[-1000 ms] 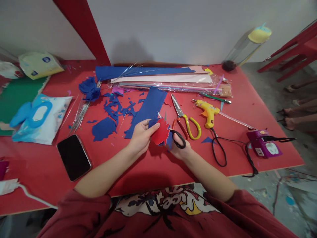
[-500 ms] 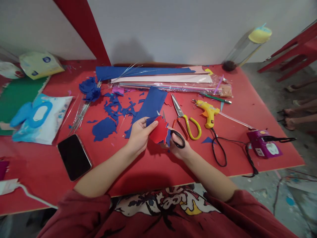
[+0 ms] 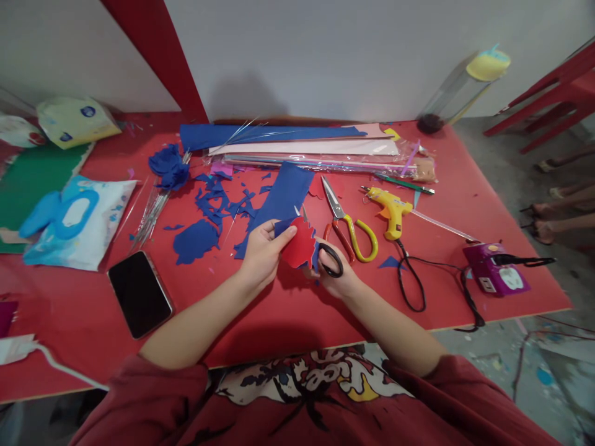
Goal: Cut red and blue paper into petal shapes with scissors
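My left hand (image 3: 263, 251) pinches a red scallop-edged cutout (image 3: 298, 244) laid over a piece of blue sheet (image 3: 281, 227). Black-handled scissors (image 3: 335, 267) are in my right hand (image 3: 346, 282), their slightly parted tips showing just beyond the red piece. The blades are mostly hidden behind the red and blue layers. Beyond my hands lies a blue strip (image 3: 290, 186). A cut-out blue shape (image 3: 196, 241) and several blue scraps (image 3: 214, 201) are on the table to the left. Larger scissors (image 3: 341, 214) with red and yellow handles lie just right of my hands.
On the red table (image 3: 260, 328), a yellow glue gun (image 3: 390, 210) and purple power block (image 3: 495, 272) with cords are at right. A phone (image 3: 139, 294), wet-wipe pack (image 3: 79, 223) and blue flower with wire stems (image 3: 170, 167) are at left. Long sheets (image 3: 288, 133) lie along the wall.
The scissors in my right hand have moved slightly left and up, with their tips showing further past the red cutout. My left hand stays almost in place.
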`<action>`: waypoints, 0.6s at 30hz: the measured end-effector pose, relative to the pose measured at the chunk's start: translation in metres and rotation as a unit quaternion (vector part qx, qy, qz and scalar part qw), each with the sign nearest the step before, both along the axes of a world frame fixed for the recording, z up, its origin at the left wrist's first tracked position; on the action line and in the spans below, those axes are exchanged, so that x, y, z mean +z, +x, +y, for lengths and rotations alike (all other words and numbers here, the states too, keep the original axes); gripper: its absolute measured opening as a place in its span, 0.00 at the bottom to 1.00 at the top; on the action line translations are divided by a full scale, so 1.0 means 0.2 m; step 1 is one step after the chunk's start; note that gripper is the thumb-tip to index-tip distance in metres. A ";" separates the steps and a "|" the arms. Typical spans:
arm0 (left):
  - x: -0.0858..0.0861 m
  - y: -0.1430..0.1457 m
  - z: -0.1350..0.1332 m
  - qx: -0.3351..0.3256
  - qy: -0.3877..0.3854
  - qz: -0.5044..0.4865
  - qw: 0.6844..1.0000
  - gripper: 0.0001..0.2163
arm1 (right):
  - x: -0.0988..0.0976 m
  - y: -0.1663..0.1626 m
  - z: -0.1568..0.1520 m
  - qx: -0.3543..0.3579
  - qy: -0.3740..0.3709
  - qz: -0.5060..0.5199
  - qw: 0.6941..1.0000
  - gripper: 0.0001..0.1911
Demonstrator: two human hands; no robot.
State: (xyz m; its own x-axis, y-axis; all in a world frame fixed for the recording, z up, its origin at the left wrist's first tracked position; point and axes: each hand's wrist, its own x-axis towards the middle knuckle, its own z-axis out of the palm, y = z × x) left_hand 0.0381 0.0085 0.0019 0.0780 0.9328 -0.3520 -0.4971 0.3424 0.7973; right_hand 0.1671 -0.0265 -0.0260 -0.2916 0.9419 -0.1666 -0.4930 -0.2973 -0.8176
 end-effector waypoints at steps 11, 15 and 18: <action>-0.01 0.01 -0.01 -0.005 -0.008 -0.018 1.000 0.14 | 0.01 -0.01 0.00 -0.015 -0.020 0.003 1.000 0.21; -0.01 0.02 -0.02 0.000 -0.018 -0.027 0.999 0.15 | 0.01 -0.01 0.00 -0.013 -0.021 0.002 1.000 0.21; 0.00 0.02 -0.02 -0.001 -0.028 -0.036 0.999 0.15 | 0.01 -0.02 -0.01 -0.016 -0.020 -0.004 1.000 0.21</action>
